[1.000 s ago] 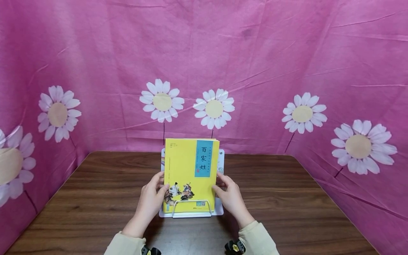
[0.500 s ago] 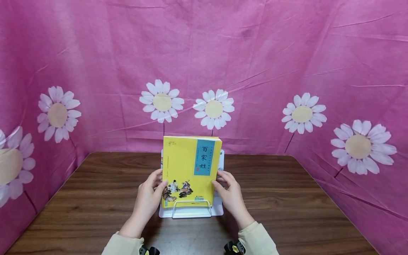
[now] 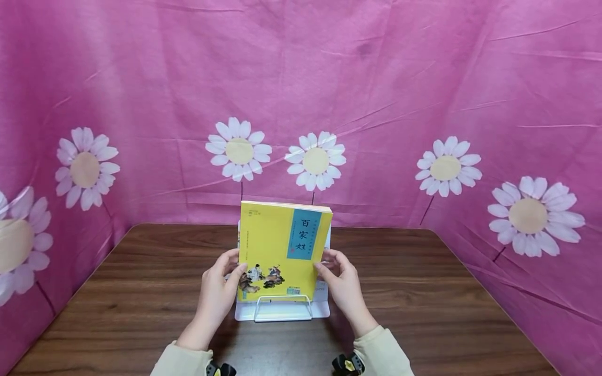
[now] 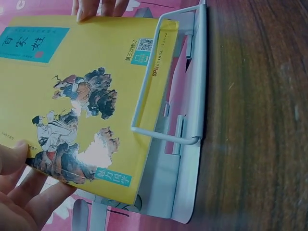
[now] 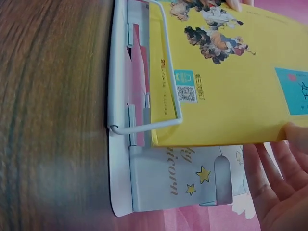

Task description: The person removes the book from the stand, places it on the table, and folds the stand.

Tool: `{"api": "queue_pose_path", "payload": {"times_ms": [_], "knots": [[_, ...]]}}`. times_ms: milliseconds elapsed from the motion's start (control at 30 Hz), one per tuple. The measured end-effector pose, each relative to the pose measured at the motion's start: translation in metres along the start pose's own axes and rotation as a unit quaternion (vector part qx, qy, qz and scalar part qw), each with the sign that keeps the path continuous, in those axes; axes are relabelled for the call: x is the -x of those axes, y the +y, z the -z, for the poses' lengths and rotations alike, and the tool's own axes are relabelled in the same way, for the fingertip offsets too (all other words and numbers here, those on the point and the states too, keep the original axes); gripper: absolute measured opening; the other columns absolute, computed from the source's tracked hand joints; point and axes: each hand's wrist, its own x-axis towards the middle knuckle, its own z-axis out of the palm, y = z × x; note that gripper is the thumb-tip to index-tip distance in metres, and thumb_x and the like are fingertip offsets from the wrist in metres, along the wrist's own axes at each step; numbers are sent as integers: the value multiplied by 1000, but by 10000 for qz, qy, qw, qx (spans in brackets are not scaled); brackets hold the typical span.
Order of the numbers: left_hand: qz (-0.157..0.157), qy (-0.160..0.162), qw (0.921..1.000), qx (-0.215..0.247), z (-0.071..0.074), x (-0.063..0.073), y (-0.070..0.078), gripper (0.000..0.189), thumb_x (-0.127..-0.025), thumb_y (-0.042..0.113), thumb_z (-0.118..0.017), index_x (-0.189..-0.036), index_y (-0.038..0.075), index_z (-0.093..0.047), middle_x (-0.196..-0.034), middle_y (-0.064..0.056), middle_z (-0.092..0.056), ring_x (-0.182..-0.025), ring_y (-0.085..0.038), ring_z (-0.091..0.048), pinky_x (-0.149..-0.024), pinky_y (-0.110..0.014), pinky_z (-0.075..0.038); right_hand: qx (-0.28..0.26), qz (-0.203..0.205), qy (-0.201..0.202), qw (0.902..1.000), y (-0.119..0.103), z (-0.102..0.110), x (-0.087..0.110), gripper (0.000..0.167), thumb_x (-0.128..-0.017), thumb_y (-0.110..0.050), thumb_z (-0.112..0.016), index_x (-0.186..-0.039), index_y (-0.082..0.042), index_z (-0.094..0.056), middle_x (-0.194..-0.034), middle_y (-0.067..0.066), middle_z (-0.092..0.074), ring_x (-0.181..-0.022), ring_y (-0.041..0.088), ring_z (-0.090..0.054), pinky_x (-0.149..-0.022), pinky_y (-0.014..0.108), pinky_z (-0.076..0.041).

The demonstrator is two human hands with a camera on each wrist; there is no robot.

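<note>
Pinching its side edges with our left hand (image 3: 217, 284) and right hand (image 3: 346, 287), we hold the yellow book (image 3: 268, 237), blue-panelled, illustrated with robed figures, tilted behind the wire bar (image 5: 172, 70) of a white stand (image 5: 154, 180).

white glare (overexposed) — yellow book (image 4: 91, 108)

Yellow book (image 3: 268, 240), closed, blue title panel (image 3: 298, 245): tilted, lower edge behind wire bar (image 5: 148, 127), above ledge (image 5: 121, 173) of white stand (image 5: 156, 190) on desk (image 3: 141, 303).
</note>
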Motion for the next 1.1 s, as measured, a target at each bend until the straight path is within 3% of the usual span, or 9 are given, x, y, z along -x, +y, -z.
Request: {"api": "queue_pose_path", "payload": {"times_ms": [233,333,433,567,700,900,1100], "knots": [[-280,170,9995,-15,3,-3,0,27,-89,-3,-68,-116,-3,-65,-96,-15,-74,-92,-31,-72,-80,-44,-58,179,-1,-215,9996,0,0,0,33,-93,-7,-67,-123,5,-63,-111,22,-67,-97,29,-68,-77,43,-60],[-375,235,9990,-33,6,-3,3,27,-89,-3,-68,-116,-3,-66,-95,-14,-75,-90,-28,-72,-75,-36,-59,120,83,-182,9997,-3,-1,0,30,-93,-6,-67,-121,4,-64,-108,21,-68,-93,25,-68,-76,43,-60],[-403,319,9987,51,8,-4,5,28,-89,-1,-69,-117,-2,-67,-96,-14,-75,-88,-24,-72,-71,-21,-56,37,168,-97,9998,-8,-2,1,29,-93,-7,-67,-121,3,-65,-107,21,-69,-91,24,-69,-75,41,-61],[-453,443,9977,261,10,-5,8,30,-89,-2,-69,-118,-1,-68,-97,-15,-75,-88,-9,-70,-69,-8,-50,-53,381,60,9992,-13,-1,3,29,-93,-6,-67,-120,2,-67,-106,21,-70,-86,16,-69,-74,39,-61],[-510,467,9965,477,11,-6,11,31,-88,-3,-69,-120,-2,-68,-97,-16,-75,-88,1,-65,-70,-7,-50,-133,669,212,9974,-15,-1,4,28,-92,-3,-67,-119,3,-68,-102,22,-71,-79,7,-67,-70,37,-61],[-508,406,9947,792,12,-7,14,33,-90,-2,-68,-123,-4,-66,-98,-19,-75,-88,2,-65,-74,-6,-50,-147,812,315,9961,-19,-1,6,30,-91,-2,-67,-120,4,-68,-104,23,-71,-75,5,-67,-67,34,-60],[-492,395,9948,799,11,-7,14,36,-90,-3,-67,-126,-4,-64,-99,-20,-75,-89,3,-65,-76,-5,-50,-179,750,341,9964,-22,0,5,30,-92,-3,-67,-121,5,-67,-103,25,-69,-72,5,-64,-66,33,-60]]}}
